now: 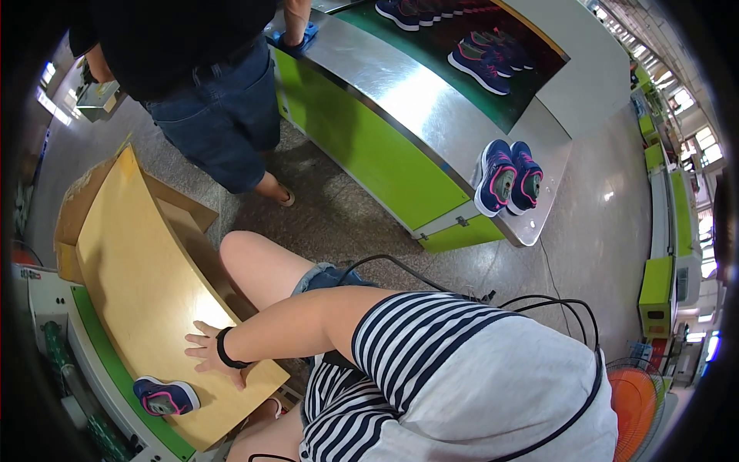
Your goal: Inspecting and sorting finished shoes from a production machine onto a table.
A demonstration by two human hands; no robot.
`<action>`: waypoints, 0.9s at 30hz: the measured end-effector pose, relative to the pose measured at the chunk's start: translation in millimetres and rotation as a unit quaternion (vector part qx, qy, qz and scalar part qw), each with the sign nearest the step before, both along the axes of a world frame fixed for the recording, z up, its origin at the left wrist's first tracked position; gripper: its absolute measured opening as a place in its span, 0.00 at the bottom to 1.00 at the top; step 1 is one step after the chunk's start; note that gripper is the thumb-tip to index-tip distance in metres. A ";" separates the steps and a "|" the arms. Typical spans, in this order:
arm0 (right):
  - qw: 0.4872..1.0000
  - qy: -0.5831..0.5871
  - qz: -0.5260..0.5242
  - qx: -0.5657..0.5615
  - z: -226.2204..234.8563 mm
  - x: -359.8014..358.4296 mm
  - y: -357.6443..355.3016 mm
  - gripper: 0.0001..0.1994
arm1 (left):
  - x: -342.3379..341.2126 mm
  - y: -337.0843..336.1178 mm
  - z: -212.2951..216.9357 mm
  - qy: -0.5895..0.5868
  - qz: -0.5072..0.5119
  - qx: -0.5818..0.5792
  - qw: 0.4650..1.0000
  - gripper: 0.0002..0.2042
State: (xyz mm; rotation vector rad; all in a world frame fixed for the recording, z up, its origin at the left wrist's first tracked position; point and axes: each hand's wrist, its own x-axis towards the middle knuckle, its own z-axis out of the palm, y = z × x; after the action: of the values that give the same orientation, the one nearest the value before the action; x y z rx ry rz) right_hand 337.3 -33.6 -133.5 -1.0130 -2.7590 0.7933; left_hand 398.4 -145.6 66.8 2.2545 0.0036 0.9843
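Observation:
My right hand (212, 353), with a black band at its wrist, rests with fingers spread near the edge of a pale wooden board (131, 254). It is open and holds nothing. A navy shoe (166, 397) with pink trim and a white sole stands apart from the hand, at the board's edge beside a green strip (115, 369). My left hand is not in view. Across the aisle, a pair of matching shoes (508, 179) stands on the metal end of a green-sided conveyor bench (369, 146).
More shoes (481, 61) sit on the bench's dark green belt. A person in dark clothes (208, 100) stands beside it, a hand on a blue cloth (296, 40). An open cardboard box (69, 208) is by the board. An orange fan (635, 404) and black cables (408, 269) are near me.

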 end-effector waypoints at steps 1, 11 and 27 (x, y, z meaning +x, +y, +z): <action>1.000 -0.001 0.001 -0.006 1.7 0.4 -1.1 0.56 | 1.8 -0.8 -1.6 0.001 0.002 0.013 1.000 0.17; 0.999 -0.017 0.021 -0.041 37.8 8.0 9.3 0.57 | -78.9 26.5 22.3 0.079 0.256 0.245 0.932 0.17; 0.993 -0.088 0.080 -0.016 43.8 9.0 -4.6 0.55 | -249.2 54.0 -184.9 -0.075 0.750 -0.207 0.623 0.26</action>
State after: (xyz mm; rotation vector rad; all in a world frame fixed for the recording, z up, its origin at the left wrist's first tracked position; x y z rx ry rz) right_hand 346.3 -38.2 -89.7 -0.9177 -3.0182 0.8088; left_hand 149.2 -91.6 -118.1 1.2968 2.0696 1.6217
